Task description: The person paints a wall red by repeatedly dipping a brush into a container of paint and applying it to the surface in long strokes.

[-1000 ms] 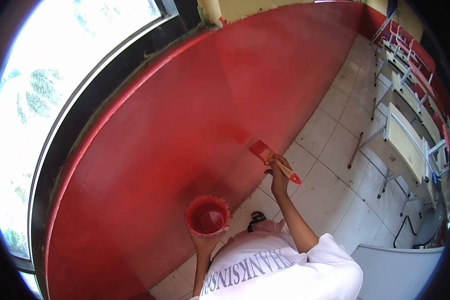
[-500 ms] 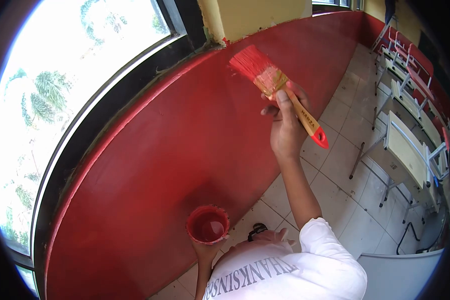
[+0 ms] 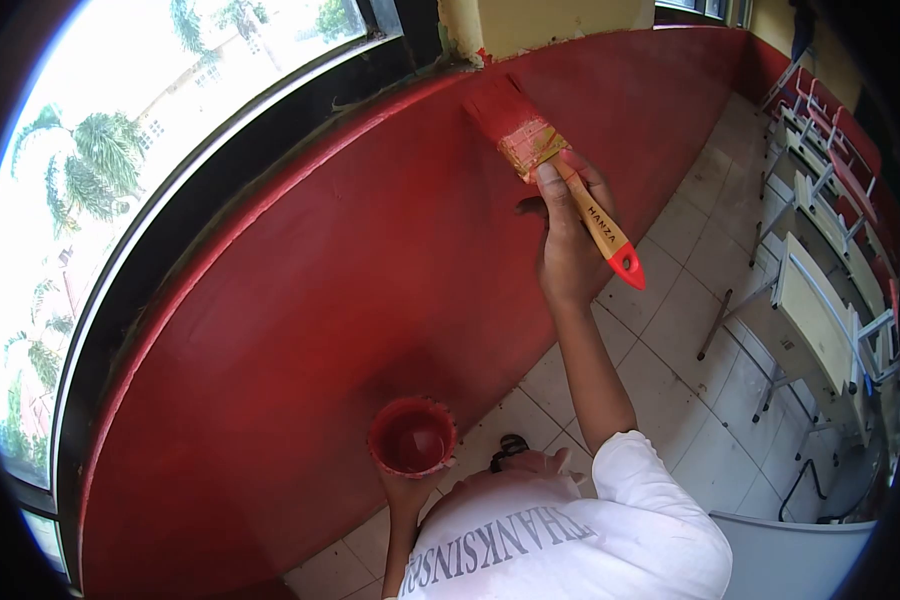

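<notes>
My right hand point(image 3: 570, 225) grips a wide paintbrush point(image 3: 588, 208) by its wooden handle, which has a red tip with a hole. Red bristles point up and left against the red wall point(image 3: 300, 310), close below the pale pillar; contact is hard to make out. Low in front of me, my left hand point(image 3: 407, 487) holds a small paint bucket point(image 3: 413, 437) from underneath, its fingers mostly hidden. Red paint shows inside the bucket and on its rim.
A dark-framed window point(image 3: 80, 200) curves along the left above the red wall. The cream pillar point(image 3: 560, 25) rises at the top. Desks point(image 3: 815, 310) and chairs with red backs stand on the tiled floor point(image 3: 650, 370) at right. A grey surface point(image 3: 790, 550) lies near my right side.
The brush and my right hand appear slightly further left, and the bristles look darker against the wall. The view has shifted a little. The bucket stays in my left hand.
</notes>
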The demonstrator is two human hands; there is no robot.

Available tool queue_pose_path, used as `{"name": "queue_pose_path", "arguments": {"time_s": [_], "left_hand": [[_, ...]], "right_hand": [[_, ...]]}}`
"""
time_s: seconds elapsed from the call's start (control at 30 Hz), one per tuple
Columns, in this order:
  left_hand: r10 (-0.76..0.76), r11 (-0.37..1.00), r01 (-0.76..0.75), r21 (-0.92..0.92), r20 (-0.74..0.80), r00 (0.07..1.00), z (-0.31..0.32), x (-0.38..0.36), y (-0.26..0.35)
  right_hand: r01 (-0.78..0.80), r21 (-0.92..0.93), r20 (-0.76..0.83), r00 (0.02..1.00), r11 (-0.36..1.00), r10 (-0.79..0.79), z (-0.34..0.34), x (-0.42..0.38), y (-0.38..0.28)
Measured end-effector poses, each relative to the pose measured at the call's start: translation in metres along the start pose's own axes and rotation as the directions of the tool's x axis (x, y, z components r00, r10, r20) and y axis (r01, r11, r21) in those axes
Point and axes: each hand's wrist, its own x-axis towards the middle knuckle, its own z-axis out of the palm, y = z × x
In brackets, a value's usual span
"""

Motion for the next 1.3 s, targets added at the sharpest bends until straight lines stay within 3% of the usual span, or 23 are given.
{"name": "queue_pose_path", "arguments": {"time_s": [0.3, 0.4, 0.5, 0.73, 0.83, 1.1, 1.2, 1.3], "left_hand": [[-0.004, 1.0, 0.003, 0.011, 0.033, 0.999, -0.005, -0.018, -0.021], [-0.08, 0.991, 0.077, 0.112, 0.024, 0.996, -0.01, -0.024, -0.029], [0.0, 0.999, -0.002, 0.053, 0.039, 0.999, -0.005, -0.019, -0.018], [-0.082, 0.996, 0.083, -0.034, 0.041, 0.996, -0.002, -0.033, -0.033], [-0.109, 0.993, 0.107, 0.047, 0.056, 0.992, 0.006, 0.014, 0.01], [-0.07, 0.996, 0.066, 0.057, 0.072, 0.995, 0.017, 0.025, 0.018], [-0.132, 0.991, 0.131, 0.019, 0.12, 0.984, 0.033, 0.038, 0.044], [-0.012, 0.998, 0.005, 0.07, 0.096, 0.995, 0.033, 0.055, 0.016]], "right_hand": [[-0.088, -0.048, -0.009, 0.996, 0.995, 0.087, -0.03, -0.039, 0.02], [-0.14, -0.067, -0.011, 0.99, 0.988, 0.139, -0.04, -0.053, 0.031], [-0.17, -0.079, -0.013, 0.985, 0.982, 0.17, -0.051, -0.065, 0.044], [-0.223, -0.095, -0.027, 0.975, 0.97, 0.222, -0.089, -0.11, 0.088], [-0.27, -0.121, -0.069, 0.962, 0.955, 0.263, -0.076, -0.064, 0.091], [-0.379, -0.193, -0.104, 0.925, 0.905, 0.365, -0.12, -0.099, 0.144], [-0.421, -0.229, -0.123, 0.907, 0.878, 0.403, -0.134, -0.106, 0.155], [-0.453, -0.272, -0.149, 0.891, 0.849, 0.428, -0.151, -0.105, 0.17]]}}
